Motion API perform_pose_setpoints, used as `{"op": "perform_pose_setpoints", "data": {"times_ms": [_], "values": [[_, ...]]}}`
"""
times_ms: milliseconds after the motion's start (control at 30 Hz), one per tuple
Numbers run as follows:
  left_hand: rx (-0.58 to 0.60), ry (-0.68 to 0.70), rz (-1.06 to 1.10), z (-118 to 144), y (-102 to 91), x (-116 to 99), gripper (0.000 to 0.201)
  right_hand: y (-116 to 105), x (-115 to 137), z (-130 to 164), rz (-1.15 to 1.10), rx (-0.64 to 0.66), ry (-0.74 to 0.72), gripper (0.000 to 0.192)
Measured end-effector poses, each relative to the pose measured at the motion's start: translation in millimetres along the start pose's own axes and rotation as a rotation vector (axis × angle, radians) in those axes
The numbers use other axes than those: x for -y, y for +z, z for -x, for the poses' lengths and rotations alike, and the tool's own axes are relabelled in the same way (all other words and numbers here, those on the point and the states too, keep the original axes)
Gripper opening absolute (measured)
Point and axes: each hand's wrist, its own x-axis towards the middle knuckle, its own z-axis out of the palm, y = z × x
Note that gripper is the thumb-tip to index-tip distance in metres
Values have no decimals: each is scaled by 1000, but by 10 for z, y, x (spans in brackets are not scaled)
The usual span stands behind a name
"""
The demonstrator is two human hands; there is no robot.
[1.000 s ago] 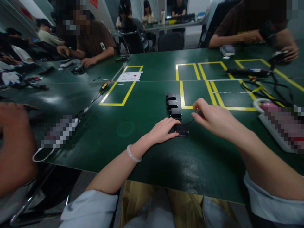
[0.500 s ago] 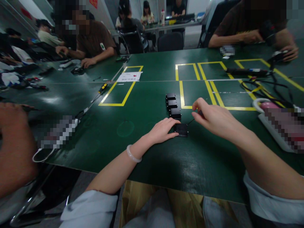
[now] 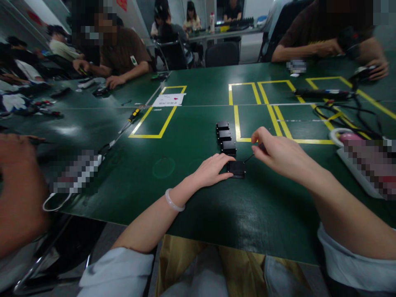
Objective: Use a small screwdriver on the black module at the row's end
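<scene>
A small black box (image 3: 237, 168) lies on the green table (image 3: 192, 136) in front of me. My left hand (image 3: 211, 169) rests on the table with its fingertips pressed against the box's left side, steadying it. My right hand (image 3: 276, 154) pinches a thin screwdriver (image 3: 249, 157) whose tip points down at the box's right top corner. Three more black boxes (image 3: 224, 135) sit in a row just behind it.
Yellow tape rectangles (image 3: 159, 117) mark the table. A yellow-handled screwdriver (image 3: 133, 115) and a paper sheet (image 3: 168, 99) lie to the left. Cables (image 3: 343, 109) and a white tray (image 3: 355, 169) are at right. A person's arm (image 3: 18, 189) is at near left; other people sit around the table.
</scene>
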Motion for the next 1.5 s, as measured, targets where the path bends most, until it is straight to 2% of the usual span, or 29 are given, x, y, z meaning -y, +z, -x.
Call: {"op": "perform_pose_setpoints", "data": {"times_ms": [200, 367, 633, 733, 1000, 1200, 1300, 1500], "values": [[-1, 5, 5, 1, -7, -2, 38, 15, -8, -12, 60, 13, 16, 22], [1, 2, 2, -1, -12, -6, 39, 15, -42, -7, 7, 27, -26, 19], [-3, 4, -5, -1, -9, -5, 38, -1, 7, -5, 55, 11, 20, 26], [-4, 6, -9, -3, -7, -5, 38, 4, 5, -8, 77, 17, 26, 23], [1, 6, -2, -2, -4, -2, 38, 2, 10, 1, -6, 7, 9, 22], [-8, 13, -4, -3, -2, 0, 38, -3, 26, -5, 46, 2, 28, 27], [-7, 8, -5, -3, -2, 1, 38, 8, 11, -7, 72, 16, 23, 23], [-7, 11, -5, 0, -4, -1, 39, 6, 8, 5, -14, 10, 8, 21]]}}
